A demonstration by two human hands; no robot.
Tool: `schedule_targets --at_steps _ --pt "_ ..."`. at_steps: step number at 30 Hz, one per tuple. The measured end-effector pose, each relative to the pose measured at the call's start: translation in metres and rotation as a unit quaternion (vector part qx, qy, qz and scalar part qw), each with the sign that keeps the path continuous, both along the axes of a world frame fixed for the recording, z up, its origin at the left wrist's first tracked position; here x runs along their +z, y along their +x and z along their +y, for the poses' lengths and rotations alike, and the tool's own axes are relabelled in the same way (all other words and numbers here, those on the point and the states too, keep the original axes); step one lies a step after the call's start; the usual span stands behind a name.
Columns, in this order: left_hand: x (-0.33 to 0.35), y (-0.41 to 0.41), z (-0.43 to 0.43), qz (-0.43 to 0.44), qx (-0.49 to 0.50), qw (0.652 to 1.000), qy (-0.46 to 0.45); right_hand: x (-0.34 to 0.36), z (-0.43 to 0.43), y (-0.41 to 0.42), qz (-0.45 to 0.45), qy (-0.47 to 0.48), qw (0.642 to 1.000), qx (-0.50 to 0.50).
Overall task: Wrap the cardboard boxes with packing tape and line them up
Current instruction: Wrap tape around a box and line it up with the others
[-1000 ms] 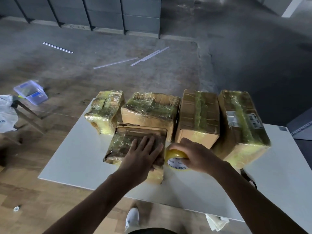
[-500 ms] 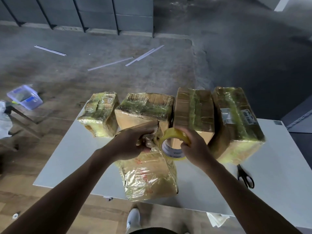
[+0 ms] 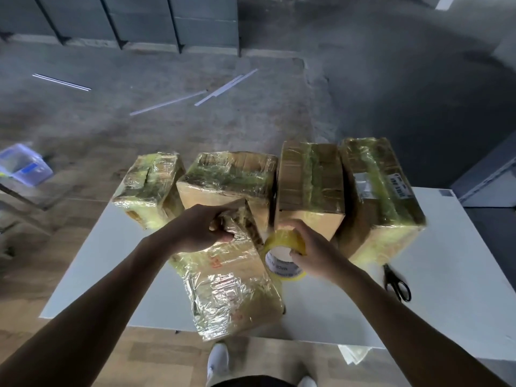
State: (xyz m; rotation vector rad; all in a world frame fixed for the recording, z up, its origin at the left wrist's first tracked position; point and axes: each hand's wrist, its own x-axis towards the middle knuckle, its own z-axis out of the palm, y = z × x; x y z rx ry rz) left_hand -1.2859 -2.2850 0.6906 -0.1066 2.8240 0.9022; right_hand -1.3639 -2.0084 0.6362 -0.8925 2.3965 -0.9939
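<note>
So 4 taped brown cardboard boxes point(image 3: 310, 180) lined up; L hand point(image 3: 206, 230) grips 5th box point(image 3: 231, 289), prob mid-wrap, R hand point(image 3: 314, 254) grips yellow tape roll point(image 3: 280, 245).

One head-worn wide-angle view looks forward and steeply down, close over the white flat counter point(image 3: 460, 247), grey concrete floor point(image 3: 363, 93) beyond.
</note>
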Motion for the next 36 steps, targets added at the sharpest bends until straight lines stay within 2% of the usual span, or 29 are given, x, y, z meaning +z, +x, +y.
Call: schedule_targets --at_steps 2,4,6,12,15,18,23,25,28,31,32,34,35,36 --pt "0.0 0.0 -0.001 0.0 0.003 1.0 0.007 -0.009 0.0 0.005 -0.007 -0.091 0.993 -0.08" --pt "0.0 0.0 -0.002 -0.005 0.003 1.0 0.01 -0.015 0.003 0.009 0.038 -0.116 0.991 -0.06" --pt "-0.001 -0.001 -0.003 -0.008 0.001 1.0 0.01 -0.014 0.01 0.004 0.058 -0.09 0.994 -0.006" --pt "-0.001 -0.007 -0.001 -0.01 0.001 1.0 0.004 -0.009 0.036 -0.01 0.024 0.05 0.992 0.109" --pt "0.003 -0.014 -0.004 -0.068 -0.033 0.997 -0.033 -0.015 0.038 -0.003 0.0 0.065 0.992 0.105" --pt "0.002 -0.026 -0.002 -0.148 -0.08 0.982 -0.092 -0.026 0.035 0.0 -0.03 0.125 0.987 0.095" --pt "-0.013 -0.061 0.007 -0.203 -0.08 0.969 -0.119 -0.052 0.024 0.001 -0.114 0.158 0.98 0.033" --pt "-0.022 -0.073 0.007 -0.205 -0.066 0.968 -0.128 -0.064 0.013 0.003 -0.114 0.164 0.979 0.033" --pt "-0.041 -0.074 0.008 -0.172 -0.05 0.966 -0.189 -0.082 0.002 0.006 -0.101 0.172 0.979 0.032" --pt "-0.055 -0.062 0.011 -0.18 -0.009 0.968 -0.173 -0.094 0.0 0.011 -0.096 0.177 0.979 0.016" --pt "-0.054 -0.054 0.017 -0.146 0.001 0.971 -0.187 -0.097 0.0 0.013 -0.094 0.173 0.98 0.009" --pt "-0.053 -0.032 0.043 0.027 -0.019 0.97 -0.241 -0.101 0.001 0.017 -0.093 0.157 0.983 -0.01" --pt "-0.055 -0.017 0.063 0.122 -0.053 0.962 -0.237 -0.102 0.001 0.018 -0.094 0.151 0.984 -0.018" --pt "-0.057 0.003 0.087 0.167 -0.092 0.961 -0.201 -0.102 0.001 0.019 -0.094 0.147 0.984 -0.022"
